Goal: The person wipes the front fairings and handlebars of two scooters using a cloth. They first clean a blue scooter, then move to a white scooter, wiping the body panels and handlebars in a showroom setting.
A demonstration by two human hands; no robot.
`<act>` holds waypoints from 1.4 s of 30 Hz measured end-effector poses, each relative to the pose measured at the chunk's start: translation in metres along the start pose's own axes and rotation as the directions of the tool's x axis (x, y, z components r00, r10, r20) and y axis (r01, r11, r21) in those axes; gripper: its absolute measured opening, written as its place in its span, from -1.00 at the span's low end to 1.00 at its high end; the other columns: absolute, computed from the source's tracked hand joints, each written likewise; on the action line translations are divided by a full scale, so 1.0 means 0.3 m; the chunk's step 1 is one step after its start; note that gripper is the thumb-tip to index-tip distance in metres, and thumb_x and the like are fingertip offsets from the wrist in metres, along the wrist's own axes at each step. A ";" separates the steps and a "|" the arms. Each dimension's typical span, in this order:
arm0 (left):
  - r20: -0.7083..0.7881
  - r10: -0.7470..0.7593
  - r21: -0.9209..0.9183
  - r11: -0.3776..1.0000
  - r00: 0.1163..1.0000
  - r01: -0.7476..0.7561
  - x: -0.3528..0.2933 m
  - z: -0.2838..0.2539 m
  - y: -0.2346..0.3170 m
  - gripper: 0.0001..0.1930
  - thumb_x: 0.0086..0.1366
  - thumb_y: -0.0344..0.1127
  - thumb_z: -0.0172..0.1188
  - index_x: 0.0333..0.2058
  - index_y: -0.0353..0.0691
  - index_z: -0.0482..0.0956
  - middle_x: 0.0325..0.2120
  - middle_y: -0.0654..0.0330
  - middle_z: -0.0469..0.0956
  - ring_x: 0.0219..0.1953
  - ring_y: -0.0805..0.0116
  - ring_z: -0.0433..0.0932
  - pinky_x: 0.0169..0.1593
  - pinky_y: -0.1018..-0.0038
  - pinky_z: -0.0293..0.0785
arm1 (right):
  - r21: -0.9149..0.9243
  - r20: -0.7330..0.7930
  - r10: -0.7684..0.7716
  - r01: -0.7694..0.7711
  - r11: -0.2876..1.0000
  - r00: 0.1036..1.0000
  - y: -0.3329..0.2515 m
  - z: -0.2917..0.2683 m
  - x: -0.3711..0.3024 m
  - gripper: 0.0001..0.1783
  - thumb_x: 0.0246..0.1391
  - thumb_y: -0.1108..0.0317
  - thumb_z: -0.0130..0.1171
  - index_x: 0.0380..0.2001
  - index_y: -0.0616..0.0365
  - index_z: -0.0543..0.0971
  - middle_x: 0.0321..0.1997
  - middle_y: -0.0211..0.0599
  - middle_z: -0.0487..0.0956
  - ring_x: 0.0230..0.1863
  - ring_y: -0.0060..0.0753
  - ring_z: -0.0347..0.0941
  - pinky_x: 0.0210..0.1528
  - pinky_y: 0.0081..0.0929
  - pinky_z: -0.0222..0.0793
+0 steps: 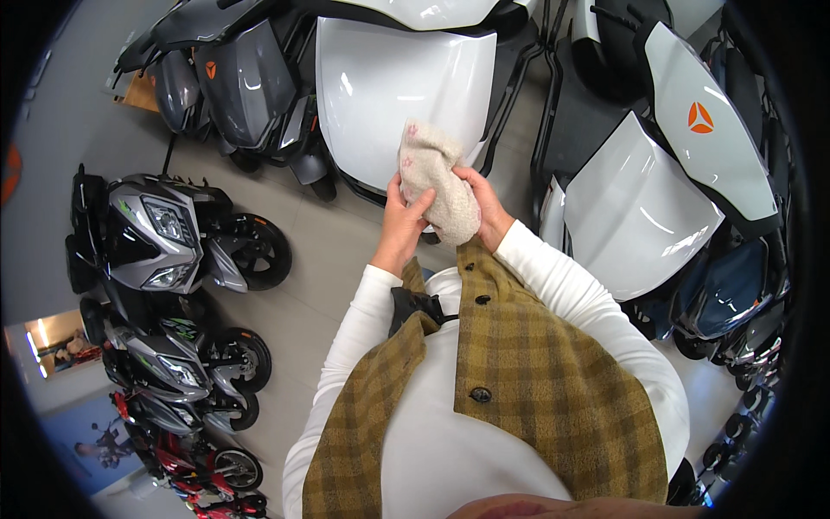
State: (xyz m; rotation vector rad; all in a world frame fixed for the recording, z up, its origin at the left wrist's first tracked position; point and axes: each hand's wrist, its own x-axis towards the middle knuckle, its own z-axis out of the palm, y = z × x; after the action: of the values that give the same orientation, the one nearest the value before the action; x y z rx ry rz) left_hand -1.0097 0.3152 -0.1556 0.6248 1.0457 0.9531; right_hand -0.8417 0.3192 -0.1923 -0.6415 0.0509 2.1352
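Note:
A cream cloth with small pink star-like marks is bunched between my two hands. My left hand grips its left side, the thumb lying across the front. On the other side, my right hand is closed round the cloth's edge, with part of its fingers hidden behind the fabric. Just beyond the hands stands a glossy white front panel of a vehicle, and the cloth's upper end overlaps it in view. I cannot tell whether the cloth touches the panel.
Grey scooters stand at the far left, and silver-black scooters line the left side with a red motorcycle below. Another white panelled vehicle is close on the right, beside black tubular bars. Tiled floor lies between.

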 end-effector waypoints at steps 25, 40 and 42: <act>0.402 -0.062 -0.272 0.945 0.913 0.184 0.223 -0.235 0.232 -0.35 0.40 -0.11 0.31 0.32 -0.34 0.32 0.22 0.02 0.49 0.25 0.13 0.50 0.30 0.19 0.47 | 0.058 -0.134 -0.309 0.319 0.946 0.942 0.044 0.200 0.138 -0.48 0.36 0.31 0.16 0.29 0.32 0.37 0.22 -0.05 0.56 0.23 -0.22 0.55 0.27 -0.20 0.52; 0.517 -0.012 0.032 0.999 0.856 -0.005 0.205 -0.202 0.347 -0.37 0.38 -0.12 0.35 0.28 -0.33 0.38 0.16 0.05 0.55 0.17 0.17 0.57 0.22 0.25 0.54 | -0.330 -0.059 -0.365 0.327 0.885 0.929 0.027 0.302 0.098 -0.43 0.47 0.07 0.01 0.27 0.34 0.41 0.19 -0.07 0.57 0.14 -0.30 0.60 0.11 -0.34 0.60; 0.541 -0.005 0.071 0.997 0.841 -0.039 0.201 -0.188 0.355 -0.38 0.34 -0.11 0.39 0.24 -0.32 0.42 0.11 0.07 0.57 0.13 0.21 0.58 0.18 0.27 0.56 | -0.260 -0.066 -0.278 0.253 0.932 0.958 0.035 0.294 0.102 -0.44 0.46 0.09 0.04 0.27 0.33 0.41 0.19 -0.07 0.57 0.11 -0.31 0.61 0.08 -0.34 0.61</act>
State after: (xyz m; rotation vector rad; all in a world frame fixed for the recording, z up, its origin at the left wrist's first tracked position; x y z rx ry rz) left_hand -1.0878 0.4184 -0.1176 0.9089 0.5690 0.6870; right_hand -0.9020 0.3589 -0.1321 -0.8533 -0.2406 1.8592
